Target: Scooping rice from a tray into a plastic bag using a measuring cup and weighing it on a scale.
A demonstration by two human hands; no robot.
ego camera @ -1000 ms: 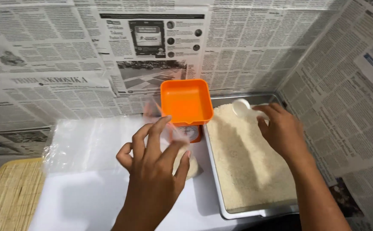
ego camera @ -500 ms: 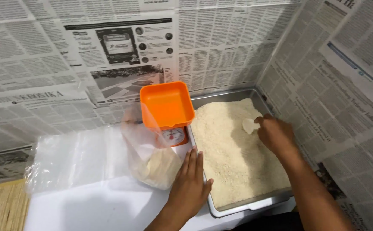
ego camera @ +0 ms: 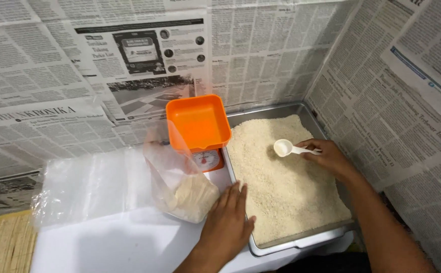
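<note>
Newspaper sheets (ego camera: 54, 65) cover the far and right walls. White bench (ego camera: 104, 242) runs left to near, with a woven mat (ego camera: 3, 247) at its near-left corner. Metal tray (ego camera: 301, 243) sits right of centre, filled almost rim to rim with white rice (ego camera: 281, 192). A stack of clear plastic bags (ego camera: 84, 187) lies flat on the left of the bench. An orange kitchen scale (ego camera: 199, 124) stands just left of the tray's far corner, its square pan empty and dial facing near. A clear bag part-filled with rice (ego camera: 187, 194) stands just in front of the scale, mouth open upward, touching the tray's left edge or nearly so.

Right hand (ego camera: 329, 159) is over the far-right part of the tray, grip closed on the handle of a small white plastic scoop (ego camera: 286, 147); bowl points left, sits at rice surface, looks empty or barely loaded. Left hand (ego camera: 228, 222) lies flat and open, palm down on the bench at the tray's near-left rim, holding nothing, fingertips just beside the bag.

To scoop well, I judge: dig the bowl in low and level, lift without tipping, carry left across the rim. The bag looks floppy, so the free hand should steady its mouth. Spills at the gap between tray and bag are the main risk.
</note>
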